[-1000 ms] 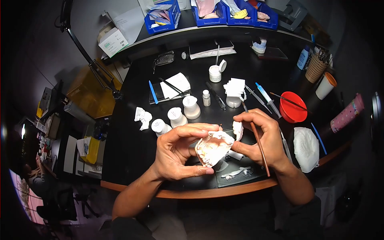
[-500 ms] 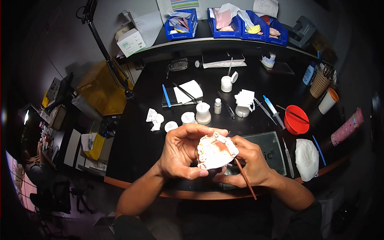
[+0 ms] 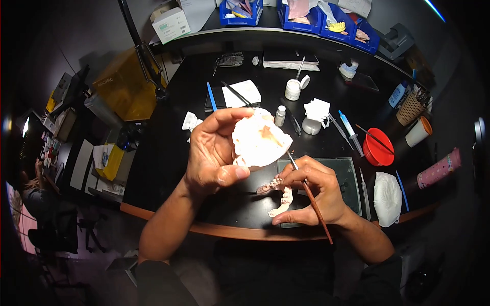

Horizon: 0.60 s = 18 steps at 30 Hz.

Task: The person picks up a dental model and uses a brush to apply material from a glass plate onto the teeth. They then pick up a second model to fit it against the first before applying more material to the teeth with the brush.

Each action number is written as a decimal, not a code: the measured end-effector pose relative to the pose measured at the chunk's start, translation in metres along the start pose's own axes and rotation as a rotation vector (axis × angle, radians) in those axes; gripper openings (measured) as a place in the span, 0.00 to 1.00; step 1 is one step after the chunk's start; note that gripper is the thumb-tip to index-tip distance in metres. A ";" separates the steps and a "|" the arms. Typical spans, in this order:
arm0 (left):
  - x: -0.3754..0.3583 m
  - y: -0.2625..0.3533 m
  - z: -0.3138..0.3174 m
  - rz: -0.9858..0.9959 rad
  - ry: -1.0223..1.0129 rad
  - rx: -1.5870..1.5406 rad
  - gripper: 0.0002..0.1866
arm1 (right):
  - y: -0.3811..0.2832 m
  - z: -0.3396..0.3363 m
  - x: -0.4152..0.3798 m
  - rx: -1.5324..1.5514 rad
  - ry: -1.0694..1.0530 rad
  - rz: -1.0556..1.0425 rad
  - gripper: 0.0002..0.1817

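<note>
Centre frame, the left hand (image 3: 212,153) grips a plaster dental cast (image 3: 259,140) raised above the black tabletop (image 3: 173,168). The right hand (image 3: 309,196), lower centre, pinches a curved tooth arch (image 3: 279,196) and a thin brush (image 3: 306,191) — likely to snap or drop if squeezed. The tabletop's near edge is close below; bottles crowd behind.

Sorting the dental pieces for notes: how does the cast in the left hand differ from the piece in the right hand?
The plaster cast in the left hand is a broad, solid block held up above the desk; the tooth arch piece in the right hand is a thin, curved strip held low, near the glass slab. The right hand also carries a brush; the left holds only the cast. Both are pale pinkish white.
</note>
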<state>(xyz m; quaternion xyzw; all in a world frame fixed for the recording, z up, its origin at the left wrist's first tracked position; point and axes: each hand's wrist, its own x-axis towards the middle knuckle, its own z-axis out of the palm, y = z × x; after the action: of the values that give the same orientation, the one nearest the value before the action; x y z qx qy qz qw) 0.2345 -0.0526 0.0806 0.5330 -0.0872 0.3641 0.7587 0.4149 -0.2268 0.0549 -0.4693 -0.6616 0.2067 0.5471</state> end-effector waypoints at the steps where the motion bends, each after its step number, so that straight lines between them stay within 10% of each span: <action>1: 0.001 0.000 0.000 0.007 0.011 0.005 0.43 | 0.000 0.001 0.000 0.018 -0.001 0.009 0.32; 18: -0.004 -0.005 -0.002 -0.139 -0.161 0.050 0.44 | -0.016 0.022 -0.008 -0.515 -0.213 -0.162 0.25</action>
<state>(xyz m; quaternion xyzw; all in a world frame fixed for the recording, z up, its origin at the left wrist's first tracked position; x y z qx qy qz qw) 0.2346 -0.0533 0.0744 0.5840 -0.1018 0.2687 0.7592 0.3878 -0.2359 0.0565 -0.5142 -0.7813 0.0357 0.3519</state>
